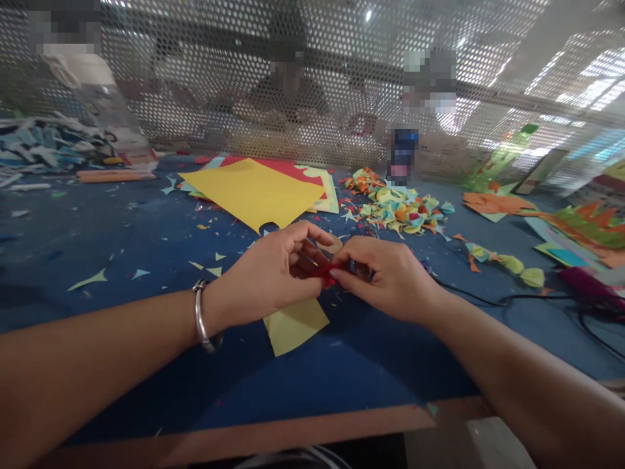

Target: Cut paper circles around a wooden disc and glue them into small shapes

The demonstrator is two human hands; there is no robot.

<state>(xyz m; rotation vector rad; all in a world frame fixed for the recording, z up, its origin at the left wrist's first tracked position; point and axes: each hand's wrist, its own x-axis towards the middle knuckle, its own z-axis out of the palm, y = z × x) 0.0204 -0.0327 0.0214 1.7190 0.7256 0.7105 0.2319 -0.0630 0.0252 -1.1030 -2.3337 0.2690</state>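
Between my two hands is a small piece of red paper, mostly covered by my fingers. My left hand, with a silver bangle at the wrist, pinches its left side with curled fingers. On the other side, the thumb and forefinger of my right hand close on the red paper. Under my left hand lies a pale yellow paper piece, partly hidden. Just beyond my hands is a large yellow sheet with a round notch cut in its near corner, on top of a red sheet.
Small folded paper pieces are heaped at the back right, with orange paper beyond. A black cable runs along the right. At the back left stand a clear bottle and white-blue scraps. A perforated metal screen borders the blue table.
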